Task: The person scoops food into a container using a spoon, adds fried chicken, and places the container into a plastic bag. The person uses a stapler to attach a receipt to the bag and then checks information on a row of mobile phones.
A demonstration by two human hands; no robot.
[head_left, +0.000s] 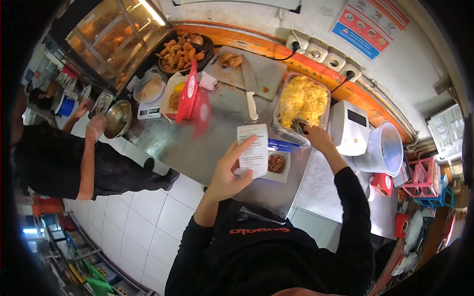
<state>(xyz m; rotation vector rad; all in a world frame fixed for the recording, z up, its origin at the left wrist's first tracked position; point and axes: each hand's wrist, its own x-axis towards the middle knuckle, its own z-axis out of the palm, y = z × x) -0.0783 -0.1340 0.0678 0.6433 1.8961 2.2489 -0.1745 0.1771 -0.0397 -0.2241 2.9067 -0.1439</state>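
Observation:
My left hand (228,170) pinches a curled white paper receipt (253,148) between thumb and fingers, above the steel table. My right hand (318,138) is at the near edge of a clear plastic-lined tub (285,121) heaped with crumbly yellow food (306,96) like scrambled egg. Its fingers are curled by a small dark piece; what they grip is partly hidden. Just beyond the receipt, a white paper box (282,176) holds shredded brown food (276,165). Beside it lies a blue packet (284,145).
A knife (250,84) rests on a cutting board (222,74) with fried chicken (230,60). Left of it are a red-lidded box (186,98), a scale (149,111) and a pan of fried chicken (180,52). A white device (349,129) stands right. A co-worker (54,153) handles a metal bowl (117,120).

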